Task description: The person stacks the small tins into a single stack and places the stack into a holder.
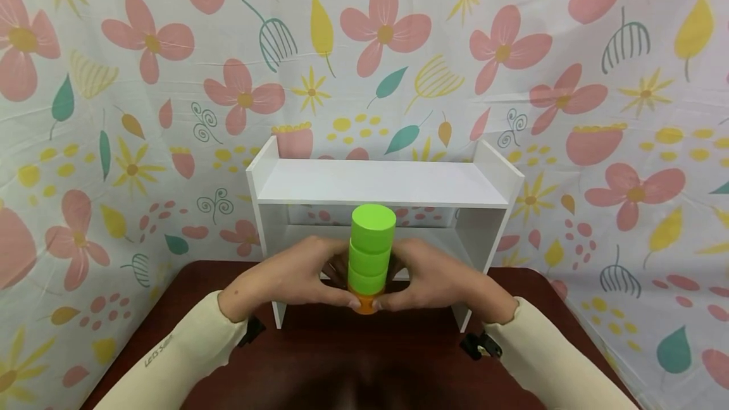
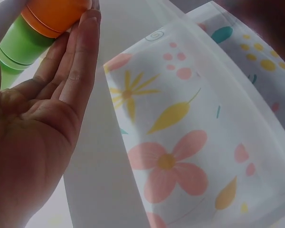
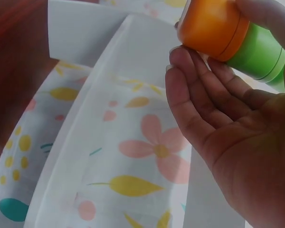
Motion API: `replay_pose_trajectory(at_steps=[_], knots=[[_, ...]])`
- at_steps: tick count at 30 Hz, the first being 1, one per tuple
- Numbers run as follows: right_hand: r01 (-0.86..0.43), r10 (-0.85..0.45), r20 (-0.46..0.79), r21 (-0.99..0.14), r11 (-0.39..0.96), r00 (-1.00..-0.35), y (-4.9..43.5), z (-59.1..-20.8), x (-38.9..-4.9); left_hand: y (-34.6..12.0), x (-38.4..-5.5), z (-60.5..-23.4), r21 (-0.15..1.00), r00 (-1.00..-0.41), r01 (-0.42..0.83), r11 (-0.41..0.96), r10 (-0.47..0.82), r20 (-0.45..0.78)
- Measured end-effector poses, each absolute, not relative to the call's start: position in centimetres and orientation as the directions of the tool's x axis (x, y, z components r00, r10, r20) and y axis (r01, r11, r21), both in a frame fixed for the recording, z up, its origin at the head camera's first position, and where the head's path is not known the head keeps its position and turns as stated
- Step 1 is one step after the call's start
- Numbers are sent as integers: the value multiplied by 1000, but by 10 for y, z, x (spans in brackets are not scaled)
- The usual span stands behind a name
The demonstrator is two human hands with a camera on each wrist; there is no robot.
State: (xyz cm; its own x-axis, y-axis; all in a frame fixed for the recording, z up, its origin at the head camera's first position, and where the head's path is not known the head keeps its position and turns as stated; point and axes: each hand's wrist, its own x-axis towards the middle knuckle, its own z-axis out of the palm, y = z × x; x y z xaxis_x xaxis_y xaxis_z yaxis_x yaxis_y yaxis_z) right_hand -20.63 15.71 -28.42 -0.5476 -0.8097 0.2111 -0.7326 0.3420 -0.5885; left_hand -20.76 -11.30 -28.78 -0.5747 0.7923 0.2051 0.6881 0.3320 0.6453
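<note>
A stack of cup-like cylinders (image 1: 373, 245), several bright green ones above an orange one (image 1: 363, 304), is held up in front of a white shelf. My left hand (image 1: 299, 271) and right hand (image 1: 435, 274) grip the stack low down from either side, thumbs on the orange piece. In the left wrist view, the left fingers (image 2: 80, 66) curve up against the orange cylinder (image 2: 61, 14). The right wrist view shows the right fingers (image 3: 185, 85) beneath the orange cylinder (image 3: 211, 28), its green neighbour (image 3: 259, 52) nearer the palm. In the head view the stack hides some fingertips.
Behind the hands stands the white two-tier shelf (image 1: 381, 182) with raised side panels, on a dark red-brown table (image 1: 364, 359). A flower-patterned cloth (image 1: 376, 93) covers the wall behind. Small black devices (image 1: 481, 345) sit at the cream sleeves' cuffs.
</note>
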Motion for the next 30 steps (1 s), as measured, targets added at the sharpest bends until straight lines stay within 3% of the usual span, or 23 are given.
replay_pose_trajectory(at_steps=[30], knots=[[-773,-847,244,-577,265,-473,164,-242,-218,-107,-212,-242,582,-538,743,330,812,226]])
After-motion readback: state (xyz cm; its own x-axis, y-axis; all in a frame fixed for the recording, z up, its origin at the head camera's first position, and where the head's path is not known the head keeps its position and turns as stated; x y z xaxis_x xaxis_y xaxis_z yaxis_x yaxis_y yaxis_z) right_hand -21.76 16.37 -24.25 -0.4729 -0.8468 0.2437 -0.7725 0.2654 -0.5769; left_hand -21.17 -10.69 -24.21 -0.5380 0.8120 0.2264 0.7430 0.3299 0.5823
